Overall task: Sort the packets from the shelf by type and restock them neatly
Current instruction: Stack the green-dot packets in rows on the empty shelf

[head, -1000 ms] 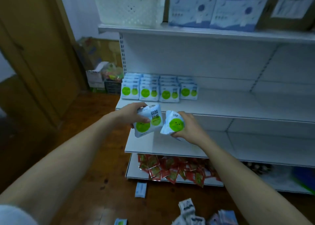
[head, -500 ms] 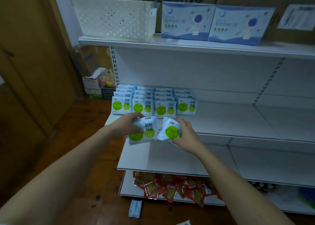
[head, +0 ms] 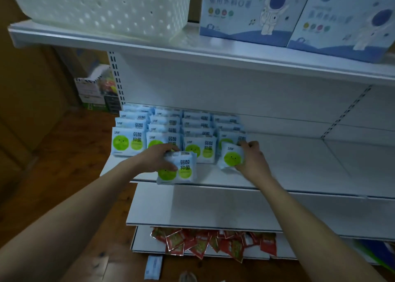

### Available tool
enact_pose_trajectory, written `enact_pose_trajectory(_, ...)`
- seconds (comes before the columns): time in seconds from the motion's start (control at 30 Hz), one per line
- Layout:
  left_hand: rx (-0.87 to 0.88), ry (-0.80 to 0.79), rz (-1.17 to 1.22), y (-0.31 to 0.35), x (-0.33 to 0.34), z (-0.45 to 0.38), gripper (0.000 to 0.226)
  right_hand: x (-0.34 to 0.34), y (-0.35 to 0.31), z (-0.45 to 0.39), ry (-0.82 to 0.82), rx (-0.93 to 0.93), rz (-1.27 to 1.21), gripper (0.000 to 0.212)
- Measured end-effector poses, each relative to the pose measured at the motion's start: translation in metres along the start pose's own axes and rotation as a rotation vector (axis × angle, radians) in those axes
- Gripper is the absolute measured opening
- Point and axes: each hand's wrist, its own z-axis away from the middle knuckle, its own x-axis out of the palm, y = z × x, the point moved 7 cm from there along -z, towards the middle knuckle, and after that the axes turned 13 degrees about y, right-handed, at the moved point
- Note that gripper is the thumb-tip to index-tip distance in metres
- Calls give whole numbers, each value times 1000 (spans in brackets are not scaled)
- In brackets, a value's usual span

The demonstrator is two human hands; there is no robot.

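Several rows of white-and-blue packets with green circles [head: 128, 141] stand upright on the middle white shelf [head: 299, 166]. My left hand [head: 157, 158] grips one such packet [head: 181, 168] at the shelf's front edge, before the second and third rows. My right hand [head: 251, 158] holds another packet [head: 230, 156], tilted, right in front of the rightmost row. Red packets [head: 201, 244] lie heaped on the bottom shelf.
A white perforated basket [head: 102, 6] and two blue astronaut boxes [head: 245, 12] sit on the top shelf. The lower shelf [head: 213, 209] is bare. A pale blue packet [head: 152, 267] lies on the wooden floor. Cartons [head: 94, 91] stand left of the unit.
Both hands rose from the lower shelf's level to the middle shelf, each carrying its packet up to the standing rows. The view moved closer and higher.
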Motion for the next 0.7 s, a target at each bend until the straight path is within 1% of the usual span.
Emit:
enact_pose_trajectory(0.1, -4, -23, -11, -2, 6, -16, 65, 14, 1, -21, -37, -22, 62, 60)
enact_pose_trajectory(0.2, -17, -60, -33, -3, 13, -25, 62, 27, -3, -32, -27, -84, 89, 66)
enact_pose_trajectory(0.27, -17, -81, -38, -3, 17, -31, 63, 32, -2, -38, -50, -80, 98, 75)
enact_pose_trajectory(0.37, -26, -87, -34, -5, 18, -37, 65, 31, 5, -39, -160, -4, 121, 100)
enact_pose_trajectory(0.4, -21, -93, -34, -4, 18, -38, 65, 24, 3, -38, -130, -16, 159, 102)
enact_pose_trajectory(0.43, -18, -102, -30, -4, 18, -39, 64, 14, -5, -38, -46, -63, 186, 96)
enact_pose_trajectory(0.47, -16, -109, -24, -5, 18, -40, 63, 3, -18, -37, 62, -129, 153, 83)
enact_pose_trajectory(0.5, -15, -116, -14, -5, 18, -41, 60, -7, -32, -34, 141, -175, 40, 67)
enact_pose_trajectory(0.53, -19, -122, -3, -7, 17, -41, 56, -12, -47, -30, 145, -176, -104, 53)
enact_pose_trajectory(0.57, -23, -129, 17, -7, 16, -40, 52, -10, -60, -25, 72, -147, -223, 44)
enact_pose_trajectory(0.6, -28, -136, 41, -8, 14, -39, 49, 0, -72, -18, -63, -120, -285, 42)
enact_pose_trajectory(0.63, -31, -143, 67, -8, 12, -37, 48, 13, -82, -9, -202, -122, -298, 43)
enact_pose_trajectory(0.67, -27, -147, 84, -8, 10, -35, 47, 25, -92, 0, -302, -145, -287, 47)
enact_pose_trajectory(0.7, -14, -151, 94, -7, 8, -32, 46, 36, -99, 8, -360, -169, -270, 51)
